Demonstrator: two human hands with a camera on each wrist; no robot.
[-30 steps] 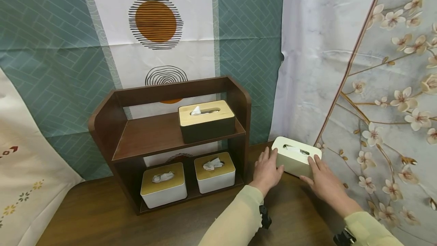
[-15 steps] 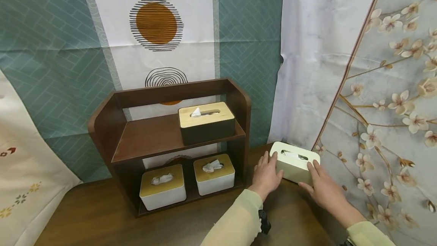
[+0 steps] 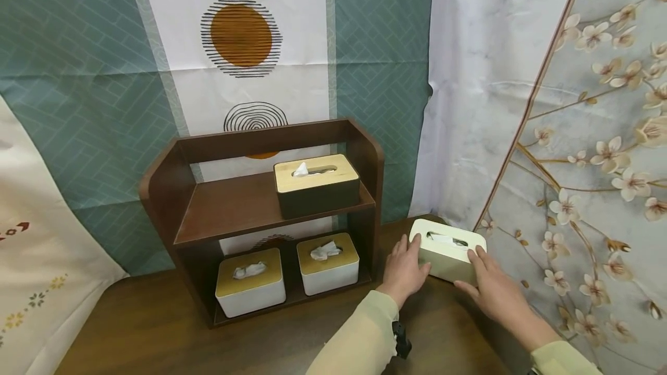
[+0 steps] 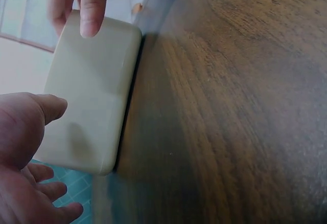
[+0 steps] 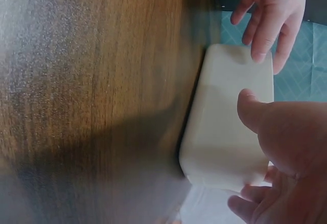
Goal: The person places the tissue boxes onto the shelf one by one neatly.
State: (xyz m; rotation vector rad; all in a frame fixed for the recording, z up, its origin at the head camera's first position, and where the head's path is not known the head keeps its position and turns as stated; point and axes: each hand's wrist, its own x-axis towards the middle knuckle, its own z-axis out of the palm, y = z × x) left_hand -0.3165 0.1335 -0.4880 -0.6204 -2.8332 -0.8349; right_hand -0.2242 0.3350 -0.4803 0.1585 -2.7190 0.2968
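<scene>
A cream tissue box with a pale lid and a slotted opening sits on the wooden table at the right, its long front face toward me. My left hand is at its left end, index finger by the lid's corner and thumb in front. At the opposite end is my right hand, fingers extended along the corner. In the left wrist view, my left thumb overlaps the box's front and the other fingers stretch past its end. My right thumb likewise overlaps the front in the right wrist view.
A dark brown two-tier shelf stands left of the hands. A black tissue box with a wooden lid is on its upper tier; two white tissue boxes, the left one and the right one, are below. Patterned curtains hang behind.
The cream tissue box has slid slightly toward me and left, with both hands moving along at its ends. The shelf shows only the camera's small shift.
</scene>
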